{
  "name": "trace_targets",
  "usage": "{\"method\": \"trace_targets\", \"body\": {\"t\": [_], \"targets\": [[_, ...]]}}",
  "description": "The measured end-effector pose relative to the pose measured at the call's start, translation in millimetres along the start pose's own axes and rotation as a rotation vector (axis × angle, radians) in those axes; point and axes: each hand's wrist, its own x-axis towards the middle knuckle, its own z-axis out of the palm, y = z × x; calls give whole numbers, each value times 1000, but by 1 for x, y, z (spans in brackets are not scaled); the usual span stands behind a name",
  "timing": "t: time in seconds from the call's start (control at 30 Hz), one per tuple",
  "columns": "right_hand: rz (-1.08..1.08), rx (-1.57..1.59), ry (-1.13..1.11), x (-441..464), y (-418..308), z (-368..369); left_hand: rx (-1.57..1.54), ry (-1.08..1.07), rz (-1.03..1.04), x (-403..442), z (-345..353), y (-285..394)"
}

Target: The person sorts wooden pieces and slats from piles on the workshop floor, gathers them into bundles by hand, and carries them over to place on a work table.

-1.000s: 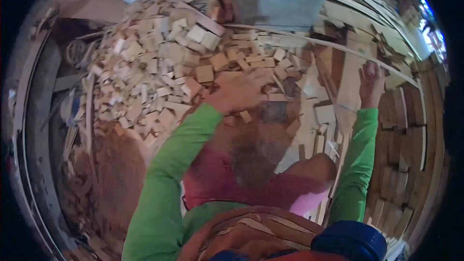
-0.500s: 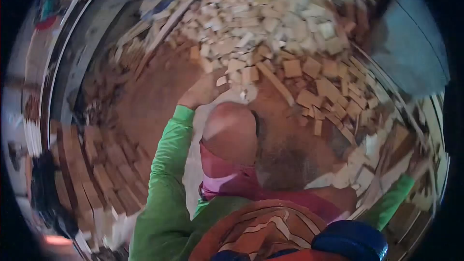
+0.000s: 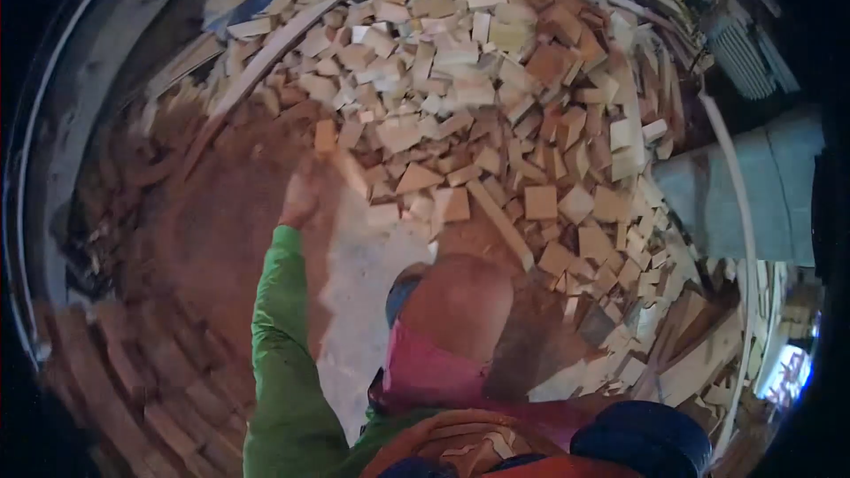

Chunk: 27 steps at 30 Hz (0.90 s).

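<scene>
My left hand (image 3: 303, 193) reaches forward in its green sleeve, low over the reddish floor at the left edge of a large heap of wood blocks (image 3: 456, 57). An orange-brown block (image 3: 325, 136) lies just beyond its fingers. The fingers are blurred and dim, so whether they are apart or closed on something does not show. Square-cut blocks (image 3: 541, 203) and a long narrow strip (image 3: 501, 223) lie in front of my bent knee (image 3: 460, 296). My right hand is outside the view.
Stacked brown wood pieces (image 3: 168, 398) fill the lower left. A long wooden strip (image 3: 266, 57) borders the heap on the left. On the right are a grey-blue panel (image 3: 739, 195) and a thin curved strip (image 3: 742, 204). A pale patch of floor (image 3: 359, 301) lies beside my knee.
The view has turned left. My left hand has gone from the middle blocks to the heap's left edge. My right hand, seen at the right one second ago, has left the view.
</scene>
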Motion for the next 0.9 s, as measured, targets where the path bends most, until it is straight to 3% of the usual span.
{"method": "trace_targets", "body": {"t": [0.07,0.13,0.2,0.23,0.37,0.63,0.8,0.9], "targets": [[-22,-105,42,-26,-8,29,-21,264,187,72,9,-27],[-28,-202,82,-49,-18,56,352,523,495,140,-4,-18],[-37,-302,118,-71,-31,75,868,5,-93,218,-28,-20],[-45,-343,134,-80,-40,82,1018,-179,-202,245,-32,-22],[-87,-459,195,-114,-72,93,1020,165,-34,333,-65,-71],[-216,-618,221,-198,-144,69,865,557,269,437,-117,-154],[-302,-627,138,-218,-152,48,859,499,149,409,-163,-136],[-290,-373,25,-204,-138,23,784,516,162,378,-196,-112]]}}
